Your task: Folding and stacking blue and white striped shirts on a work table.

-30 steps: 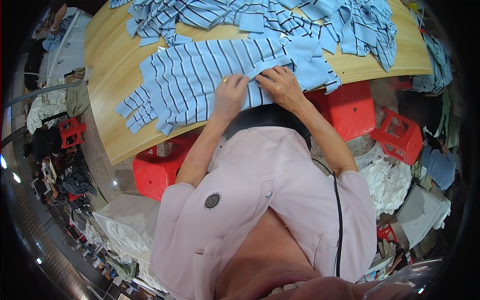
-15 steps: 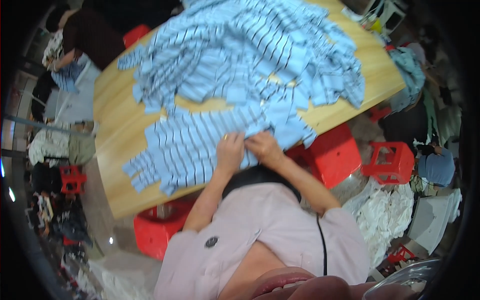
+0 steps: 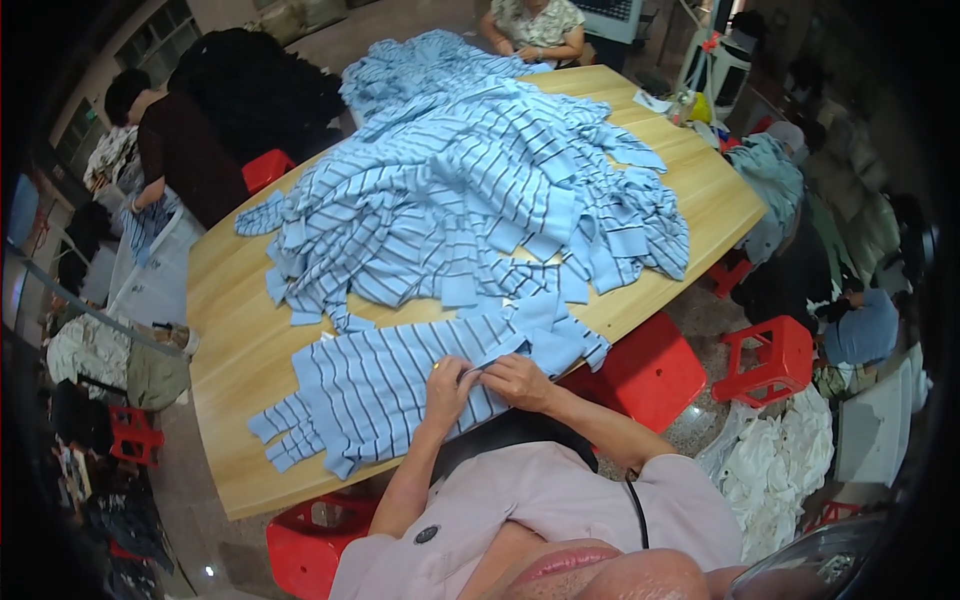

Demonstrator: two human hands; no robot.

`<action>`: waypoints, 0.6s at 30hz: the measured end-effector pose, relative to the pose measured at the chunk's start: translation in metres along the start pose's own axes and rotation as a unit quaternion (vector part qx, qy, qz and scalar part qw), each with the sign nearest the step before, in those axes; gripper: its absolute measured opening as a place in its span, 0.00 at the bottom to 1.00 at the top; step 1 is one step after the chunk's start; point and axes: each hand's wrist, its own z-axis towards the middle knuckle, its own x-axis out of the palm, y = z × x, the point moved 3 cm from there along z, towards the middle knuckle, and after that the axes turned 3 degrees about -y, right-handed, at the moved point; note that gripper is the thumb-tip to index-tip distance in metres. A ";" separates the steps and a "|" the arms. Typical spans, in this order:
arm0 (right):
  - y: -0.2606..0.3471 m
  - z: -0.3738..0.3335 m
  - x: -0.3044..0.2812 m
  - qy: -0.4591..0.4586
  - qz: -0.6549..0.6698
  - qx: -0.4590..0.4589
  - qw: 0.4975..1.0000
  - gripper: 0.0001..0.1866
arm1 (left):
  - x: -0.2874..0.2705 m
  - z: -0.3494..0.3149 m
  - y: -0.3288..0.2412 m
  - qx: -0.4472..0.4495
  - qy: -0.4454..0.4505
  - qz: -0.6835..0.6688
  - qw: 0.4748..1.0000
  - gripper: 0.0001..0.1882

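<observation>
A light-blue knit garment with dark stripes lies spread along the near edge of the wooden table. My left hand pinches its near edge, with a ring on one finger. Close beside it, my right hand grips the same edge, which is a little raised and folded between the two hands. What lies right under the fingertips is hidden. Just beyond the garment rises a large heap of matching striped garments.
Red stools stand by the table on the right and at its near left side. White cloth lies on the floor at right. One person works at far left; another sits beyond the table.
My view has tilted up, so the table sits lower and the person beyond it shows. Both hands stay closed on the garment's edge, close together.
</observation>
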 end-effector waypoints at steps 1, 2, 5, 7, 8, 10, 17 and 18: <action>0.000 0.001 -0.001 -0.013 0.000 -0.004 1.000 0.10 | -0.001 0.001 0.003 0.011 0.013 -0.001 1.000 0.05; -0.001 0.002 -0.001 -0.026 0.000 -0.007 1.000 0.10 | -0.001 0.000 0.007 -0.002 0.024 -0.009 1.000 0.05; -0.001 0.004 -0.001 -0.012 -0.003 -0.029 1.000 0.13 | -0.003 0.003 0.011 -0.019 0.065 -0.031 0.997 0.05; -0.004 0.005 -0.001 -0.014 -0.008 -0.031 0.999 0.12 | -0.005 0.006 0.013 -0.030 0.086 -0.048 0.995 0.06; -0.004 0.004 -0.001 -0.014 -0.010 -0.048 0.999 0.12 | -0.003 0.005 0.014 -0.024 0.091 -0.051 0.994 0.06; -0.003 0.000 0.001 0.013 -0.018 -0.059 0.998 0.12 | -0.003 0.004 0.012 -0.001 0.089 -0.029 0.996 0.06; 0.001 0.001 0.002 -0.010 -0.023 -0.025 0.999 0.07 | -0.007 -0.003 0.008 0.013 0.108 -0.039 0.993 0.05; -0.004 -0.004 0.005 0.009 -0.022 -0.024 0.999 0.06 | -0.007 -0.001 0.006 0.017 0.133 -0.032 0.990 0.06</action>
